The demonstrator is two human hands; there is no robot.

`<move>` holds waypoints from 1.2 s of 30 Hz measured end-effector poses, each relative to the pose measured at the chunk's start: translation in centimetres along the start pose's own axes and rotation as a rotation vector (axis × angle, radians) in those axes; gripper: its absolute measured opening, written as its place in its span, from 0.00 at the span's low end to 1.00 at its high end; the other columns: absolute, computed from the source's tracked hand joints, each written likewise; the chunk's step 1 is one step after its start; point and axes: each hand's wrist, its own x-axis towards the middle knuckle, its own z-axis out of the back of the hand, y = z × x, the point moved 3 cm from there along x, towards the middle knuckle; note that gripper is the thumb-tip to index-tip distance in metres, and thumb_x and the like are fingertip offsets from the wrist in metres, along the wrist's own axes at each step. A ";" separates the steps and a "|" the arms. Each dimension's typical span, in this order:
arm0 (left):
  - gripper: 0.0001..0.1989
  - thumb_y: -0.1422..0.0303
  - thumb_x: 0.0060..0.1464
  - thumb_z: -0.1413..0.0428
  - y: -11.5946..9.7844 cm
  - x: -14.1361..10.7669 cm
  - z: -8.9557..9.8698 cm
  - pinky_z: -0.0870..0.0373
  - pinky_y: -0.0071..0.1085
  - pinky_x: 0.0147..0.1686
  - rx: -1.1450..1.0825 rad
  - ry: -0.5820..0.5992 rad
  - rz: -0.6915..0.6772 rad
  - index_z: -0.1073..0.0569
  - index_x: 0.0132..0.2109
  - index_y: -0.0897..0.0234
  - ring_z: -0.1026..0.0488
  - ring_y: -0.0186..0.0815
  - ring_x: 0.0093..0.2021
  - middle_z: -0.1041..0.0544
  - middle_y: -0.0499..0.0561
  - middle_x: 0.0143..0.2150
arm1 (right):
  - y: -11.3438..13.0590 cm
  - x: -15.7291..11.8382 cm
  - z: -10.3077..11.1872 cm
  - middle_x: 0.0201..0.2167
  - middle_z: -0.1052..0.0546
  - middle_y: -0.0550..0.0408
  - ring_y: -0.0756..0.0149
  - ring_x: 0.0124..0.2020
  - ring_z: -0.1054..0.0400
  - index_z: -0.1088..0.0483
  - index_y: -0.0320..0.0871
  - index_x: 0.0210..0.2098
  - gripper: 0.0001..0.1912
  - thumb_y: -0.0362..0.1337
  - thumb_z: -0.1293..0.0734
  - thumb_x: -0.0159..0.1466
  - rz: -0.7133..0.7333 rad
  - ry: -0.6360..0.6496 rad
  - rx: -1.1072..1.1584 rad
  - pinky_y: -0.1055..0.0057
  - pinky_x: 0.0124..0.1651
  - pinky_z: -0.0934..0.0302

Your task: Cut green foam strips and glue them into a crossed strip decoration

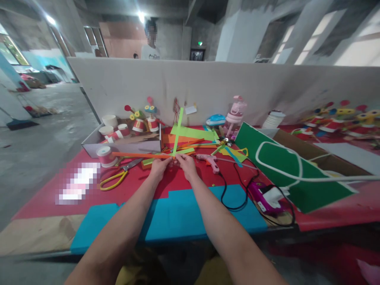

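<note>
Both my hands meet over the red table cover, fingers pinched near where two paper strips join at a corner. My left hand [159, 168] grips the orange paper strip [136, 155], which reaches out leftward. Close beside it, my right hand [185, 163] pinches the foot of the green paper strip [178, 130], which points up and away from me. Just right of that hand lies a pink glue gun [210, 162]. Left of my hands are yellow-handled scissors [114, 180] and a decorated paper cup [106, 156]. Loose coloured paper strips [190, 145] lie beyond my fingers.
A box [133, 146] of paper cups stands at left, with finished cup figures [152, 123] behind. At right are a green board [285, 166], a white cable [335, 179] and a purple power strip [264, 198]. Blue sheets [178, 213] cover the front edge. A person [151, 49] stands beyond the partition.
</note>
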 end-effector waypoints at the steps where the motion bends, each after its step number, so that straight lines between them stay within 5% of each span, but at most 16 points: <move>1: 0.14 0.65 0.36 0.34 -0.1 0.0 -0.1 0.36 0.26 0.24 0.000 0.005 -0.012 0.30 0.27 0.66 0.32 0.29 0.21 0.27 0.47 0.21 | 0.0 0.0 0.0 0.20 0.27 0.60 0.70 0.23 0.34 0.27 0.42 0.27 0.17 0.49 0.27 0.46 0.000 0.005 -0.013 0.70 0.33 0.35; 36: 0.15 0.64 0.35 0.34 0.2 0.3 0.2 0.38 0.25 0.23 -0.006 0.009 0.034 0.28 0.27 0.69 0.33 0.28 0.21 0.27 0.49 0.21 | -0.2 0.2 0.3 0.23 0.28 0.61 0.72 0.24 0.35 0.29 0.42 0.28 0.19 0.45 0.25 0.40 -0.035 0.014 -0.005 0.70 0.35 0.35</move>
